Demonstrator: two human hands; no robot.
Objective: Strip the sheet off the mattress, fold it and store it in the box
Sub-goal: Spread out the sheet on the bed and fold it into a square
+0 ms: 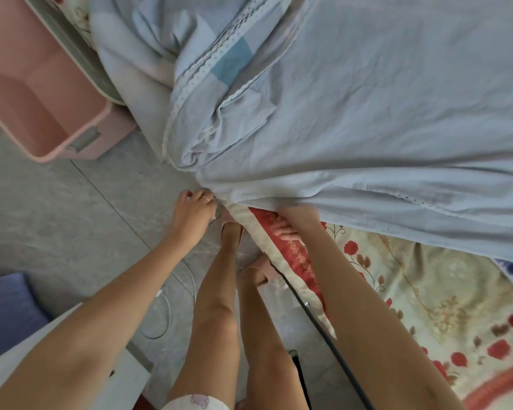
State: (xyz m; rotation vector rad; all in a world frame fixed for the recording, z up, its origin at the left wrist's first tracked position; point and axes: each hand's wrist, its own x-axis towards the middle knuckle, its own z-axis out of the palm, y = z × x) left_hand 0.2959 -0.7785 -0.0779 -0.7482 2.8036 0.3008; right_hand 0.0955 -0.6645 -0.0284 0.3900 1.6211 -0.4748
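Sheet: The pale blue sheet [382, 99] lay over most of the bed. Its long axis ran up and to the right, away from both my grips, and its folds drew in toward one bunched corner at the bed's near edge.
Mattress: The flowered mattress [427, 291] was already bare on my right, below the sheet's hem.
Box: The pink box [42, 84] stood open on the floor [57, 202], up and to the left of the corner and well apart from it. My left grip was the nearer one.
Right grip: My right grip [288, 223] was curled under the hem with cloth over its back and held the sheet's edge.
Left grip: My left grip [194, 208] had bent fingers that met the bunched corner and seemed to pinch it.
Corner: It pointed down toward me and the floor, so I judged the pull should run toward me and to the left.
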